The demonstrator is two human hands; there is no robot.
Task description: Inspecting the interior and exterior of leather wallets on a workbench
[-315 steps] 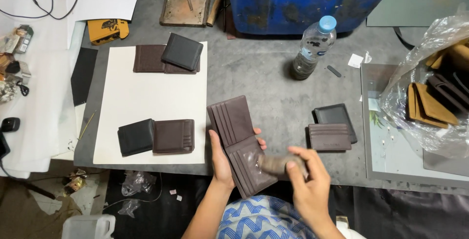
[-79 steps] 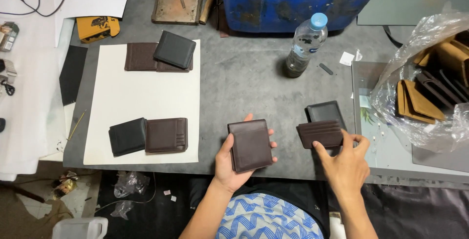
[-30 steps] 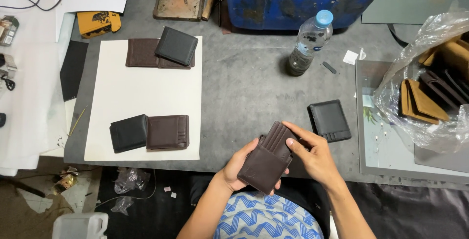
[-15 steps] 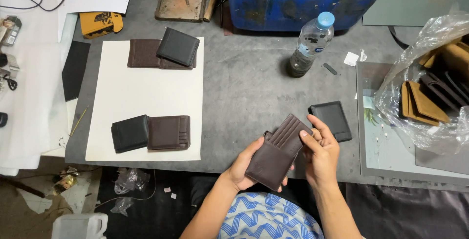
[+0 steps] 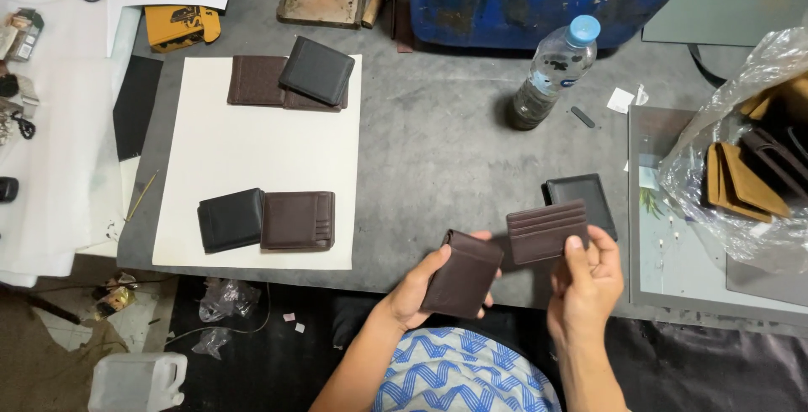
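Left hand: your left hand (image 5: 421, 281) has its fingers (image 5: 481, 236) curled around a closed dark brown wallet (image 5: 461, 273), held over the near edge of the bench (image 5: 438, 151).
Right hand: your right hand (image 5: 587, 281) pinches a brown card-slot insert (image 5: 547, 231) between thumb and fingers; it is just right of the wallet and apart from it.
Behind the insert: a black wallet (image 5: 582, 199) lies flat on the bench, partly hidden by the insert.
White sheet: a white sheet (image 5: 244, 155) at left carries a black and brown pair (image 5: 268, 220) near you, and another pair (image 5: 290, 82) at its far edge.
Bottle: a clear plastic bottle (image 5: 551, 71) with a blue cap stands beyond your hands.
Bag: a clear plastic bag (image 5: 741, 168) at right holds tan and dark leather pieces.
Label scrap: a small white paper scrap (image 5: 623, 99) lies right of the bottle.
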